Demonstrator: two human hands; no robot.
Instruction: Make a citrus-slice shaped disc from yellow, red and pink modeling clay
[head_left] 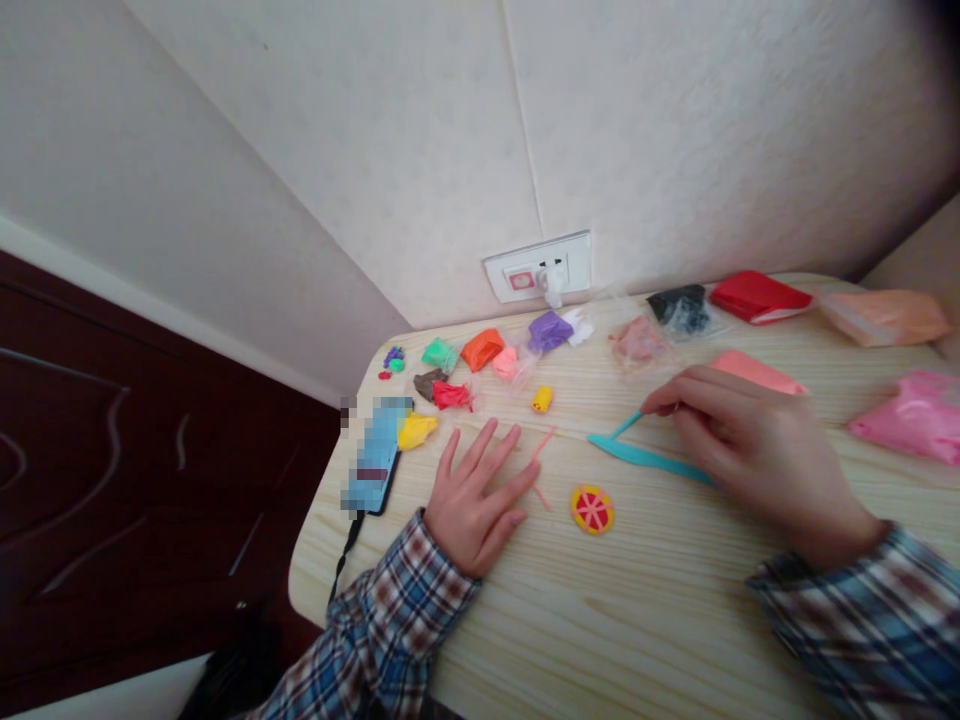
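Left hand [478, 500] is near a pink-striped, yellow-rimmed red disc [592, 511].

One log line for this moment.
left hand: spread by pink strip | right hand: holding thin blue tool | yellow-red disc: on table

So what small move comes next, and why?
Perhaps bring the slim blue stick in your right hand to the thin pink clay strip: your left hand is right at it, and similar strips cross the round yellow-and-red clay disc.
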